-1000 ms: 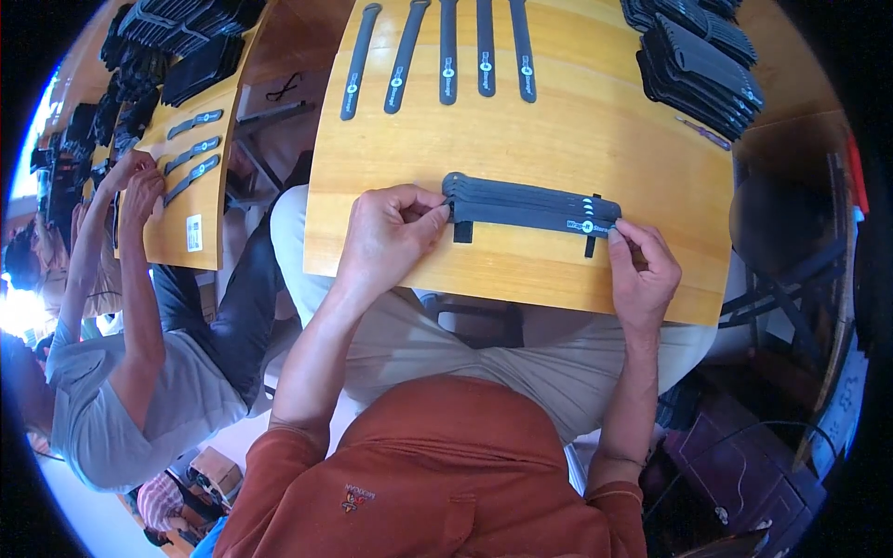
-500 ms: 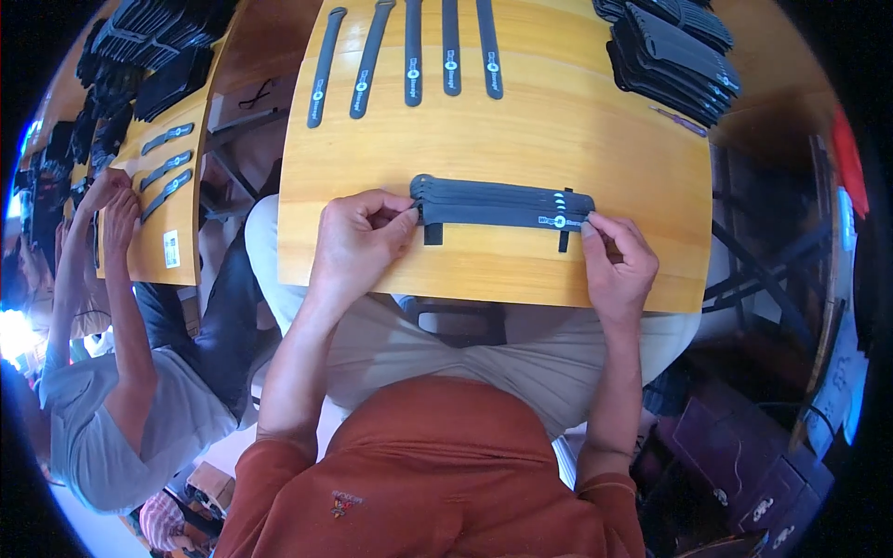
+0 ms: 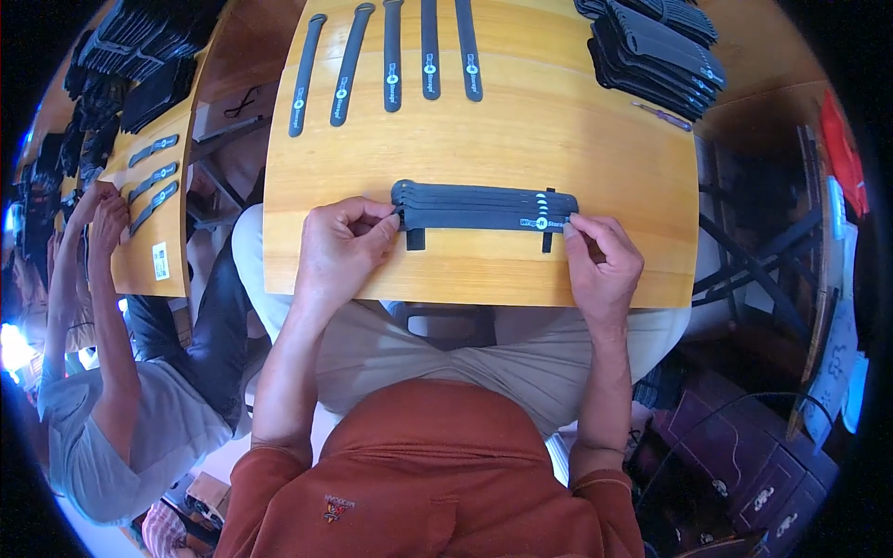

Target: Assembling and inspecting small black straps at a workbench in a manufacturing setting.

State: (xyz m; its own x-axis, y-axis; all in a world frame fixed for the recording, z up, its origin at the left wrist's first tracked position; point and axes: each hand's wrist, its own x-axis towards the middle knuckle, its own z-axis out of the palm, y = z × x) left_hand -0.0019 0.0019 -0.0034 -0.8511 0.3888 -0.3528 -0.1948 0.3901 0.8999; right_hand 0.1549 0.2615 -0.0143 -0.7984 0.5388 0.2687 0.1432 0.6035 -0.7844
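A small overlapping stack of dark grey fabric straps (image 3: 474, 210) with printed labels lies crosswise near the table's front edge. Beneath it, short ends of two black strips (image 3: 416, 241) poke out toward me. My left hand (image 3: 337, 249) pinches the stack's left end between thumb and fingers, where the straps' ends look looped. At the labelled right end, thumb and index finger of my right hand (image 3: 605, 265) grip the nearest strap. How many layers each pinch takes in is hidden. Farther off, several single straps (image 3: 393, 58) lie side by side, spaced apart, labels toward me.
Piles of dark straps (image 3: 651, 58) rest at the table's far right, beside a slim purple screwdriver-like tool (image 3: 662, 115). On the left, a co-worker's hands (image 3: 108, 212) are busy at another wooden table (image 3: 172, 272) bearing straps. Dark drawers (image 3: 744, 474) stand at lower right.
The whole view has shifted slightly, so the table and straps appear a little farther left. Both my hands keep their pinch at the stack's ends, and the strap layers look nearly the same.
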